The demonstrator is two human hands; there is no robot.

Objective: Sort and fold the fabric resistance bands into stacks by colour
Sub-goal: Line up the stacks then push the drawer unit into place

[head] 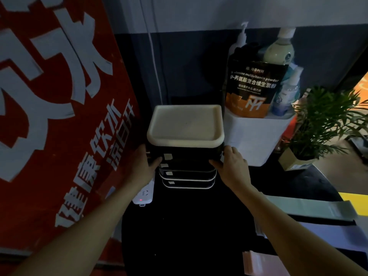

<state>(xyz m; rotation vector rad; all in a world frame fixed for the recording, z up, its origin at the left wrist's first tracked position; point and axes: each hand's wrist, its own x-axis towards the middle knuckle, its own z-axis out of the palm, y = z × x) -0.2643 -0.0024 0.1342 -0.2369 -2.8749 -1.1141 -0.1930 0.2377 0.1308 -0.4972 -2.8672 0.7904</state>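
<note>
Head view: we see a red sign (pixel 49 116) left of our landmark, the black drawer unit (pixel 186 166) on the dark bench (pixel 189 226). Grey band (pixel 310 209) lies right of it. Left grip (pixel 142 166) and right grip (pixel 231 162) clasp its sides.

drawer unit (pixel 187 168) black, cream top | sign (pixel 49 116) red, white characters | band (pixel 318 208) grey-green

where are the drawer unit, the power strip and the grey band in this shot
drawer unit (pixel 186 126): head view, on its pale top tray
power strip (pixel 143 194): head view, on its white face near the red light
grey band (pixel 310 209): head view, on the middle of the flat grey strip at right
</note>
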